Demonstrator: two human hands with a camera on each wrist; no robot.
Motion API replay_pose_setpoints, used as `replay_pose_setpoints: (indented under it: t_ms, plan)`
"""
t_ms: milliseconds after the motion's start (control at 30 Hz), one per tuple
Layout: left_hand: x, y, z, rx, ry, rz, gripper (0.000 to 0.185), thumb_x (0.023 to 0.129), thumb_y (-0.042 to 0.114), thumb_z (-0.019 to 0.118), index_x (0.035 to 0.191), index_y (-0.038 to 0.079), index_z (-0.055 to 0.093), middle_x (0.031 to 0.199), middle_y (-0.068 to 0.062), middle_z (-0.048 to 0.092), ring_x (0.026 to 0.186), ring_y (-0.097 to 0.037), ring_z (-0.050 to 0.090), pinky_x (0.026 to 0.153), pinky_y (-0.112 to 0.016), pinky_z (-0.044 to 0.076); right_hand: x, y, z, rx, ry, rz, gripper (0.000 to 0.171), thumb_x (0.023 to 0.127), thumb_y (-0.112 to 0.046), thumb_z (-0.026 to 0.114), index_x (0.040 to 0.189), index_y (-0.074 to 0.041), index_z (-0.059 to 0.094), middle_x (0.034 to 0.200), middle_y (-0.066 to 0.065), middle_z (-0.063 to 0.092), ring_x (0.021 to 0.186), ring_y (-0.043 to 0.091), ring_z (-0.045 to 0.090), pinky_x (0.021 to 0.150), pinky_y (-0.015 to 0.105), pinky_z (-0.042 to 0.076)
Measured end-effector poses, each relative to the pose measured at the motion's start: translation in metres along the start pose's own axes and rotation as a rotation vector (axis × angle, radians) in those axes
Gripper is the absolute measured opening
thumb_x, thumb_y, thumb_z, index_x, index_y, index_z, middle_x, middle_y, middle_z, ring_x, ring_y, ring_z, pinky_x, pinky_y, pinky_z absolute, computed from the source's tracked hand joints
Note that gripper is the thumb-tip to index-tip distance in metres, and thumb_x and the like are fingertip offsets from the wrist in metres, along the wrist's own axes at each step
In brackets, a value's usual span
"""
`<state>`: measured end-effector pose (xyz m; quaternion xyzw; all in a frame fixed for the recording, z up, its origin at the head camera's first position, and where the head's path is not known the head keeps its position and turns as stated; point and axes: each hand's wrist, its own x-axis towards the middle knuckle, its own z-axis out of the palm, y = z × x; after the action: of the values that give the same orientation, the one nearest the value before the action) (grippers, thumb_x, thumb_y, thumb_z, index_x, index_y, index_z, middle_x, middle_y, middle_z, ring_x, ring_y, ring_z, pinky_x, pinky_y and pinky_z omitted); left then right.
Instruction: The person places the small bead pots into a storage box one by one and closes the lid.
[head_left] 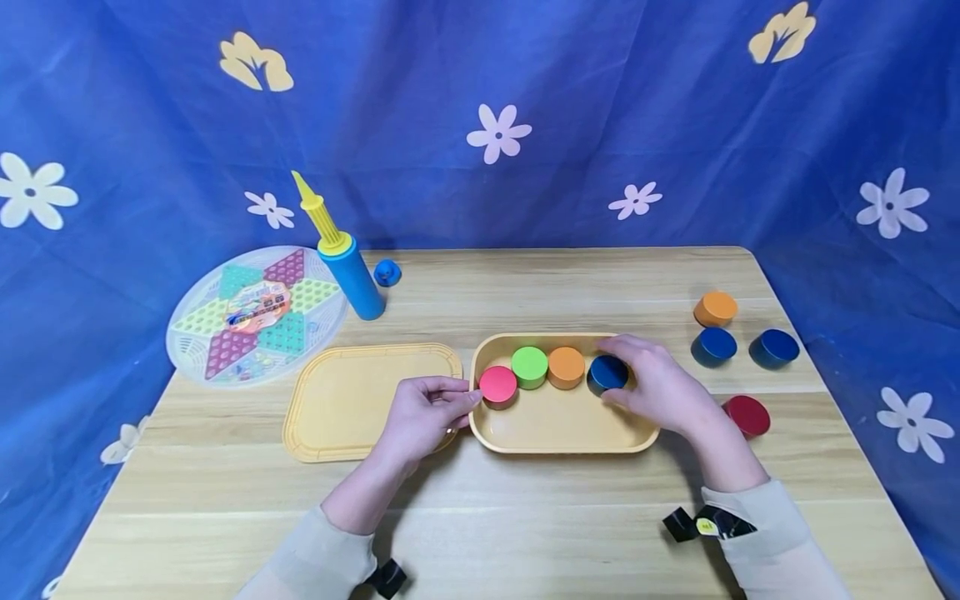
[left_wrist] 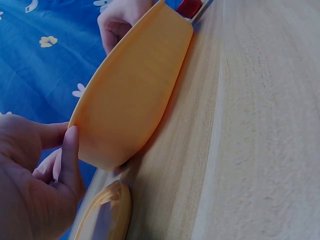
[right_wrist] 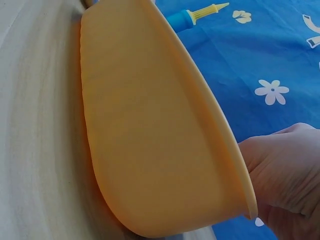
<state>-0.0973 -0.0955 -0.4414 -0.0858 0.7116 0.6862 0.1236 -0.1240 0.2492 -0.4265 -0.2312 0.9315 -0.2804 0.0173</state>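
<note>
the yellow tray (head_left: 558,437) sits near the middle of the wooden counter (head_left: 525,517), with four round pieces lined up along its far side: a pink disc (head_left: 498,384), a green disc (head_left: 529,365), an orange disc (head_left: 566,366) and a blue disc (head_left: 607,372). the right hand (head_left: 660,385) is over the tray's right end, its fingers curled round the blue disc, which rests inside the tray beside the orange one. the left hand (head_left: 422,412) is at the tray's left end, thumb and fingers pinching the rim just beside the pink disc; the left wrist view shows the thumb (left_wrist: 70,150) pressed flat against the tray's outer wall. the right wrist view mostly shows the tray's underside and wall, with the hand at its edge.

just left of the tray lies the matching yellow lid (head_left: 352,398), flat on the counter and partly under the left hand. farther left, a round chinese checkers board (head_left: 255,312) hangs over the counter's edge, and a blue hand pump with a yellow nozzle (head_left: 341,258) stands tilted beside it, with a small blue cap (head_left: 387,272) near it. off to the right, well apart from the tray, lie a loose orange piece (head_left: 716,308), two loose blue pieces (head_left: 714,345) and a red piece (head_left: 747,414) close to the right wrist.
</note>
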Motion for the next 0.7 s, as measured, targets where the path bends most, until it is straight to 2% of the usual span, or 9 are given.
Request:
replay_pose_setpoints:
  t_ms: [300,500,700]
  plan:
    - [0.000,0.000,0.000,-0.003,0.000,0.002,0.024,0.088,0.001,0.086,0.109,-0.009,0.076,0.091,-0.018,0.075,0.071,-0.016,0.072,0.066,-0.025,0.065,-0.002,0.003,-0.001,0.015,0.041,0.021,0.063,0.082,0.000,0.090,0.140,0.000,0.065,0.139,0.019,0.065,0.127,0.041,0.062,0.106,0.057,0.054]
    - [0.001,-0.001,0.000,-0.007,-0.005,0.004,0.025,0.088,0.000,0.085,0.109,-0.009,0.076,0.094,-0.021,0.075,0.072,-0.016,0.072,0.066,-0.025,0.065,-0.006,0.005,-0.005,0.081,0.085,-0.008,0.062,0.081,-0.006,0.093,0.138,-0.002,0.068,0.136,0.014,0.068,0.121,0.036,0.067,0.102,0.054,0.057]
    - [0.001,-0.002,-0.001,-0.016,-0.010,0.006,0.024,0.088,-0.001,0.085,0.109,-0.010,0.075,0.092,-0.020,0.076,0.072,-0.017,0.072,0.066,-0.026,0.065,-0.014,0.012,-0.020,0.147,0.153,-0.076,0.060,0.079,-0.009,0.096,0.133,-0.001,0.070,0.134,0.013,0.070,0.119,0.034,0.069,0.100,0.055,0.058]
